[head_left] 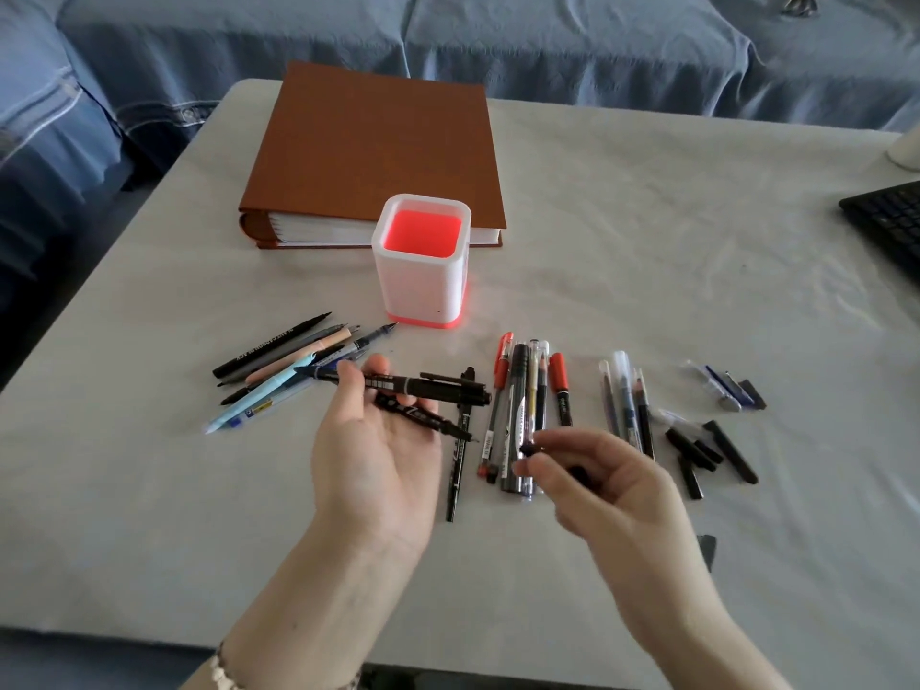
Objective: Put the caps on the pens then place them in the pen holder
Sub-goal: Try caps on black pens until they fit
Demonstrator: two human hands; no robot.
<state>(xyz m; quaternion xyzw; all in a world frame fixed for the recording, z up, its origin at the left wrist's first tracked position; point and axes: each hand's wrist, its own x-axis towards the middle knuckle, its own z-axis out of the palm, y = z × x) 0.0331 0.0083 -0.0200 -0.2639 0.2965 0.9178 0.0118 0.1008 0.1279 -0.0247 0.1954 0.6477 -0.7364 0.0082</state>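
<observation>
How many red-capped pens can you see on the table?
2: a red-capped gel pen left of the thick marker, a red-capped marker right of it. More may be hidden.

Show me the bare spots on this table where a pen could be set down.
Widest bare patch: between the pen holder, the binder and the keyboard. Also bare: the near left corner, in front of the left pen cluster. Crowded: the strip from that cluster to the loose caps.
</observation>
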